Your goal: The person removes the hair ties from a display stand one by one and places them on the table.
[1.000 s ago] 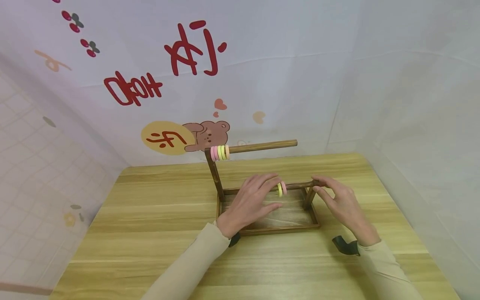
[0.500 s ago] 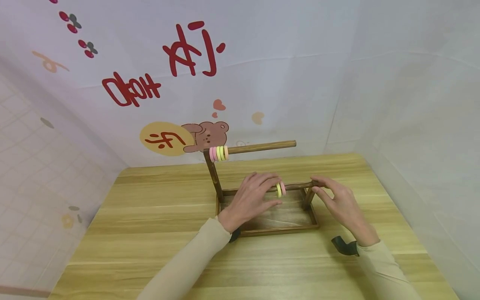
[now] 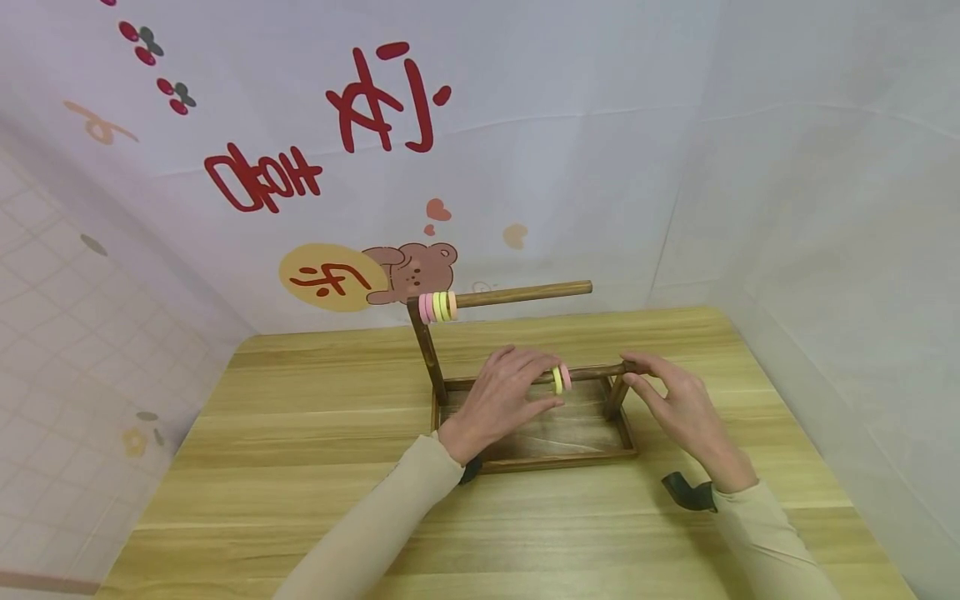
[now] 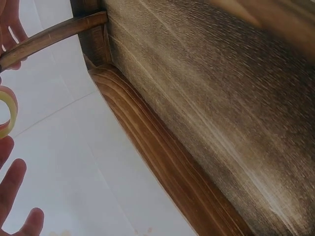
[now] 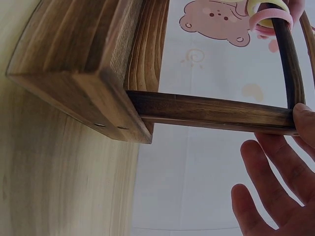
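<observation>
A dark brown wooden rack (image 3: 630, 442) has a tray base and two bars on posts at opposite ends. On its lower bar (image 3: 592, 372) hang a yellow ring (image 3: 557, 381) and a pink ring (image 3: 566, 377), side by side. My left hand (image 3: 498, 396) reaches over that bar, index fingertip right at the yellow ring, thumb extended below it. In the left wrist view its fingers (image 4: 12, 184) are spread beside the ring (image 4: 12, 115). My right hand (image 3: 678, 408) pinches the corner where the lower bar meets its post, thumb (image 5: 304, 120) against the wood.
Several pink, yellow and peach rings (image 3: 437, 307) sit together at the left end of the upper bar (image 3: 525, 294). The rack stands on a wood-grain table (image 3: 300, 467). A printed white cloth (image 3: 570, 167) with a cartoon bear (image 3: 422, 271) rises behind. Dark wrist gear (image 3: 688, 492) hangs by the right sleeve.
The whole scene shifts very slightly left in the head view. Both hands and the rings on the lower bar keep nearly the same places on the rack.
</observation>
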`<state>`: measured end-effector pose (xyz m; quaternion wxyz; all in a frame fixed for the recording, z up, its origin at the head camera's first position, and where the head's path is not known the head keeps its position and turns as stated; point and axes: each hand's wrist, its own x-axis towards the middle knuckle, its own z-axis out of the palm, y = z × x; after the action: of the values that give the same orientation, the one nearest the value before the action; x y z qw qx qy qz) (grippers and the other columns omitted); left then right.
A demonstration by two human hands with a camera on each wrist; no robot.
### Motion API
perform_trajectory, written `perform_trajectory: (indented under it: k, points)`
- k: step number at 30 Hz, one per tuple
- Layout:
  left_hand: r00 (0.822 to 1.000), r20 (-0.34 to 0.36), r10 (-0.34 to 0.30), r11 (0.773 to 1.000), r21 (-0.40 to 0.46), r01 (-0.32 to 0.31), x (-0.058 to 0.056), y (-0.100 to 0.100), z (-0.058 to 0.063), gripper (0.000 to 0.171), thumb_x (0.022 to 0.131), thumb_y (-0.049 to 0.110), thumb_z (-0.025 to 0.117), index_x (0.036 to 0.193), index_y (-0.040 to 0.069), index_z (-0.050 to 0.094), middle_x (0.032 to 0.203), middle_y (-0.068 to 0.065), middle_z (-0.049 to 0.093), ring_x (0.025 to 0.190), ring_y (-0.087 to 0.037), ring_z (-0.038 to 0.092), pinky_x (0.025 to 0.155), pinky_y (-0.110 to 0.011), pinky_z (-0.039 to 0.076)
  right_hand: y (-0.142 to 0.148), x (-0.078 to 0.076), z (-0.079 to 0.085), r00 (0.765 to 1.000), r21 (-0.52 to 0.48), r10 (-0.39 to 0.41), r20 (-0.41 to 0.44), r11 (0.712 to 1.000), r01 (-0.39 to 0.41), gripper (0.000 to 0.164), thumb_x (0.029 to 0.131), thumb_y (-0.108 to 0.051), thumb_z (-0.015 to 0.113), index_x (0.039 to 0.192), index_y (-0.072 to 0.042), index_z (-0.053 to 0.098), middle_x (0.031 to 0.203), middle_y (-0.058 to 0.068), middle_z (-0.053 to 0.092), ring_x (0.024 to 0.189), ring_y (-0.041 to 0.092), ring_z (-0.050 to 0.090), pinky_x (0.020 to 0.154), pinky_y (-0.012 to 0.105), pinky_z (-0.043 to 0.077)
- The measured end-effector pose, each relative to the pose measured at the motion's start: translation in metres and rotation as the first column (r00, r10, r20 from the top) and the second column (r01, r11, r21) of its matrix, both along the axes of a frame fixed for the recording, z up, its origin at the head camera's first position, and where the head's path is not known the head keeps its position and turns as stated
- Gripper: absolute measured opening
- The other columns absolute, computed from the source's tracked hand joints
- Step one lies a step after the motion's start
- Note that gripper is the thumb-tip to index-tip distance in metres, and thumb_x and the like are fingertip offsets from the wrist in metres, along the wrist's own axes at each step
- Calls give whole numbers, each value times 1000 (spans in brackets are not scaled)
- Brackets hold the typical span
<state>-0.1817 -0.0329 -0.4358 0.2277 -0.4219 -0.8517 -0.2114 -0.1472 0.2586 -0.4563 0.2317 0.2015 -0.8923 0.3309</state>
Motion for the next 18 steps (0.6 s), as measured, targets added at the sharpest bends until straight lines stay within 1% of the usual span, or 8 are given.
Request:
perform_trajectory:
  k: [6, 13, 18]
  points:
    - [1000, 5, -1, 1000, 10, 1, 0, 1, 0, 48, 85, 32, 88, 126, 13, 71, 125, -3, 73, 117, -21, 67, 111, -49, 45, 0, 0, 0, 1000, -1, 1, -1, 1000, -1, 38, 95, -4, 74, 132, -6, 68, 115, 7, 76, 104, 28, 71, 90, 49, 52]
    - [1000, -6, 6, 1000, 4, -6, 1, 1, -1, 41, 90, 32, 83, 126, 14, 71, 124, -2, 73, 116, -19, 68, 112, -49, 45, -1, 0, 0, 1000, -2, -4, -6, 1000, 4, 38, 94, -3, 75, 132, -6, 68, 113, 7, 76, 103, 28, 71, 90, 46, 52]
    - [1000, -20, -8, 1000, 26, 9, 0, 0, -2, 40, 89, 29, 85, 124, 14, 72, 123, -3, 74, 115, -19, 68, 111, -49, 46, -1, 0, 0, 1000, 0, -1, -7, 1000, 1, 38, 94, -2, 75, 131, -5, 68, 112, 8, 76, 103, 29, 71, 90, 49, 52]
